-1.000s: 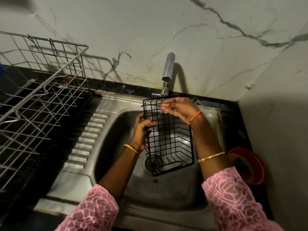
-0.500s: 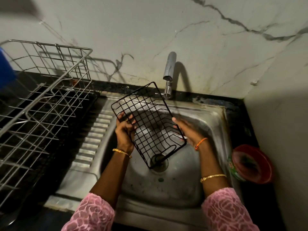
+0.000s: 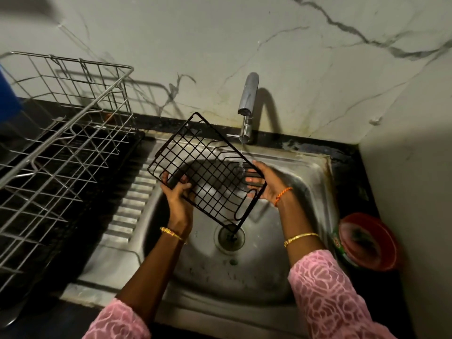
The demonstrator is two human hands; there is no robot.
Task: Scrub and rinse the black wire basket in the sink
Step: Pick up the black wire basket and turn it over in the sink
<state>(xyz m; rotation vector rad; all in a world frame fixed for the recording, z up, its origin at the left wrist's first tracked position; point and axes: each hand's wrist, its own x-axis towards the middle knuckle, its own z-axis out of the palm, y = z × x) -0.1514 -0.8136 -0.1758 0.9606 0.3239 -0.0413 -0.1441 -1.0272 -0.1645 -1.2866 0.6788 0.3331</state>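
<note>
Tilted now from upright a second ago: black wire basket point(image 3: 205, 172) held slantwise above the stainless steel sink point(image 3: 305, 172), upper corner left of the grey metal tap point(image 3: 247, 104), lower corner over the drain point(image 3: 229, 237). Gripped at the near rim by the left hand point(image 3: 178, 194), fingers curled round the wire; cupped from the far side by the right hand point(image 3: 265, 183), fingers spread flat. Thin stream probably striking the mesh there, so rinsing under way. Left of the tap, a silver wire dish rack point(image 3: 61, 143) on dark counter; right, a red round bowl point(image 3: 367, 243); behind, veined marble wall.
</note>
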